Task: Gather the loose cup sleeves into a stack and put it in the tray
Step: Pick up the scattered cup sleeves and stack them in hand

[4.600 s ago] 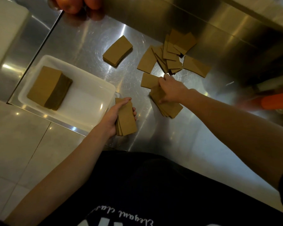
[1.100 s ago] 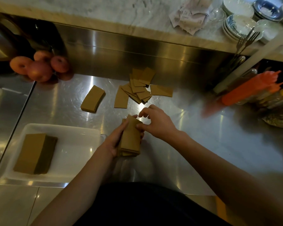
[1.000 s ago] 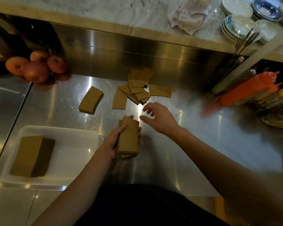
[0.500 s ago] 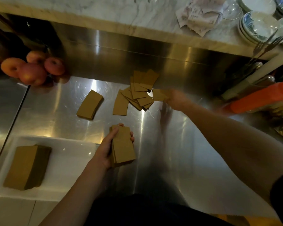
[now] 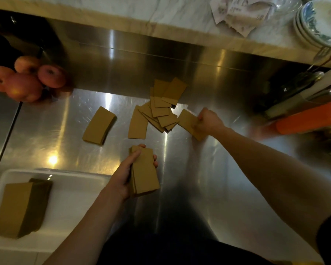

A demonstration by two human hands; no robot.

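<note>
The gathered stack of flat brown cardboard cup sleeves [image 5: 144, 171] is sitting in the left hand [image 5: 122, 176] over the stainless steel counter [image 5: 199, 188], near the middle of its front edge. Its edges are lining up roughly and fanning slightly at the near end. The thumb is lying across the top face while the fingertips [image 5: 155, 161] are curling round the far and right sides, gripping it.

The right hand [image 5: 208, 123] is reaching toward the counter's back edge, its curled fingers pinching one loose brown sleeve [image 5: 187, 120] by its right end. That sleeve is lying just beside the scattered pile of overlapping brown sleeves [image 5: 161, 108] at the back edge. A single flat sleeve [image 5: 137, 124] is lying at the pile's left, with a small tidy stack of sleeves [image 5: 99, 128] farther left.

The white plastic tray [image 5: 75, 197] is occupying the front left corner, holding a tall block of brown sleeves [image 5: 19, 207] on its left side. Red apples [image 5: 27, 81] are resting at the back left corner.
</note>
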